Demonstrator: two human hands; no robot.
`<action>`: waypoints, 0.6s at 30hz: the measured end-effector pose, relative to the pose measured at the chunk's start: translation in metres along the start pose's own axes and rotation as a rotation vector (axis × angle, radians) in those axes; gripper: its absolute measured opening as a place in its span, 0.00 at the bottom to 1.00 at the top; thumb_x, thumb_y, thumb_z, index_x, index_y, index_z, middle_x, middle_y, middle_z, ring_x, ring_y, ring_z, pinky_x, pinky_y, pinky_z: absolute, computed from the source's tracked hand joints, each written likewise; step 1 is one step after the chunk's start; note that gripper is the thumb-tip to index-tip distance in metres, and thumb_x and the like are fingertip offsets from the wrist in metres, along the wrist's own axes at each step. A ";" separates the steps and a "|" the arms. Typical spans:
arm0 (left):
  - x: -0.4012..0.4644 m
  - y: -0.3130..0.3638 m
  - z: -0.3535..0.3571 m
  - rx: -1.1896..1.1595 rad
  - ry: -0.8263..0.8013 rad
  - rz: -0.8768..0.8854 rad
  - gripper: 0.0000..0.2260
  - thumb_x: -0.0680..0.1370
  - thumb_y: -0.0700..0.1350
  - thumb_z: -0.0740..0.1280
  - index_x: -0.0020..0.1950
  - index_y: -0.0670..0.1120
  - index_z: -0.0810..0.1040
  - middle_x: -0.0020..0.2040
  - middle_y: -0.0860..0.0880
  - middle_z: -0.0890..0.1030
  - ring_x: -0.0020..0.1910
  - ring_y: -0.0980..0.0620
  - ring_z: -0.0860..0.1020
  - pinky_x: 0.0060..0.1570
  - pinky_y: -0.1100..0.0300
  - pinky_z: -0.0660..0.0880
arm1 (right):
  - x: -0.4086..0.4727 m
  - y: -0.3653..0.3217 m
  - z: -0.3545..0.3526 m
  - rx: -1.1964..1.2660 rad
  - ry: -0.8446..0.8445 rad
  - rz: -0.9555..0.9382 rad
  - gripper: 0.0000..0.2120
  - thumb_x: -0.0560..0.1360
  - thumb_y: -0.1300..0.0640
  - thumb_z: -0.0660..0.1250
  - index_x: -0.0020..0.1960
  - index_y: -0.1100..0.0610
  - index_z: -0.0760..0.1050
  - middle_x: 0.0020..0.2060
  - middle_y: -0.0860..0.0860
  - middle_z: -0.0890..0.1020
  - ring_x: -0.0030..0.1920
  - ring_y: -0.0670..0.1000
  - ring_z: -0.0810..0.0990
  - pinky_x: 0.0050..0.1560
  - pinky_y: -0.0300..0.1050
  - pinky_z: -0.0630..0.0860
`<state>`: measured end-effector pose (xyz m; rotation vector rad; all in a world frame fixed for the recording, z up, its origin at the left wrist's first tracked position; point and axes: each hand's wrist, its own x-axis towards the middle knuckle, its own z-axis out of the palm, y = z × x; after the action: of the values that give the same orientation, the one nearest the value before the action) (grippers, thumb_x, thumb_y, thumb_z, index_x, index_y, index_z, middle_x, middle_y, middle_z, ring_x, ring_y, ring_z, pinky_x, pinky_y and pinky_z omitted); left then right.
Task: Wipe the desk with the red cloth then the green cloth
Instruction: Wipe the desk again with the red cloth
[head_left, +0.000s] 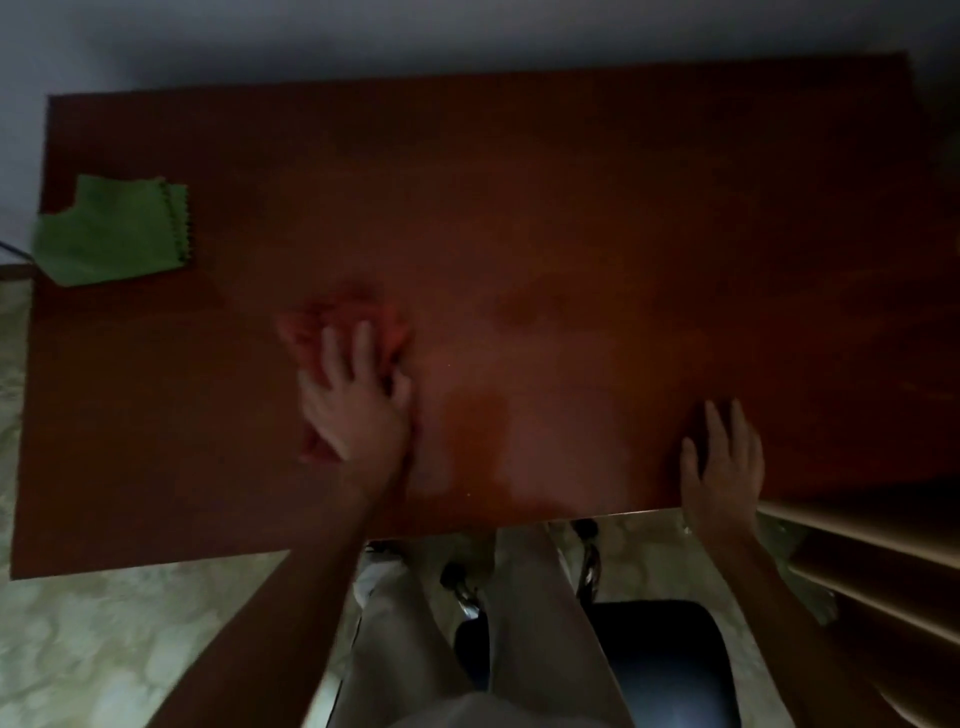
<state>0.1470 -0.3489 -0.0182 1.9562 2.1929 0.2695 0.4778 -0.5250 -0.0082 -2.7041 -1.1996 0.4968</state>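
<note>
The red cloth (332, 322) lies crumpled on the brown desk (623, 218), left of centre and blurred. My left hand (353, 400) presses flat on it with straight, spread fingers. My right hand (724, 457) rests flat on the desk near its front edge, holding nothing. The green cloth (114, 231) lies folded at the desk's left edge, apart from both hands.
A black chair seat (670, 660) stands below the desk's front edge, beside my legs. Light wooden shelves (878, 566) run at the right. Pale patterned floor (119, 644) shows at the lower left. A wall (415, 31) is behind the desk.
</note>
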 end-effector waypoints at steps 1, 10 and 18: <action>-0.016 0.027 0.006 0.003 -0.035 0.091 0.32 0.70 0.57 0.68 0.74 0.54 0.69 0.74 0.43 0.68 0.65 0.28 0.69 0.60 0.38 0.68 | 0.003 0.005 -0.001 -0.009 -0.024 -0.002 0.29 0.78 0.43 0.48 0.78 0.51 0.56 0.79 0.52 0.52 0.77 0.58 0.50 0.76 0.58 0.51; -0.091 0.107 0.023 0.024 -0.226 0.604 0.37 0.65 0.58 0.75 0.72 0.62 0.67 0.73 0.53 0.70 0.63 0.34 0.73 0.56 0.39 0.73 | 0.010 0.030 0.022 -0.119 0.078 -0.149 0.29 0.80 0.45 0.50 0.76 0.58 0.60 0.75 0.62 0.61 0.72 0.66 0.60 0.69 0.69 0.59; -0.014 -0.084 -0.042 0.072 -0.144 -0.061 0.31 0.71 0.49 0.70 0.73 0.52 0.66 0.74 0.44 0.65 0.59 0.28 0.70 0.57 0.36 0.71 | 0.011 0.034 0.027 -0.188 0.089 -0.187 0.29 0.81 0.45 0.51 0.77 0.59 0.56 0.75 0.64 0.58 0.72 0.67 0.59 0.70 0.68 0.56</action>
<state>0.0567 -0.3728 0.0011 1.8769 2.1930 0.0400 0.4982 -0.5395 -0.0452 -2.6918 -1.5249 0.2466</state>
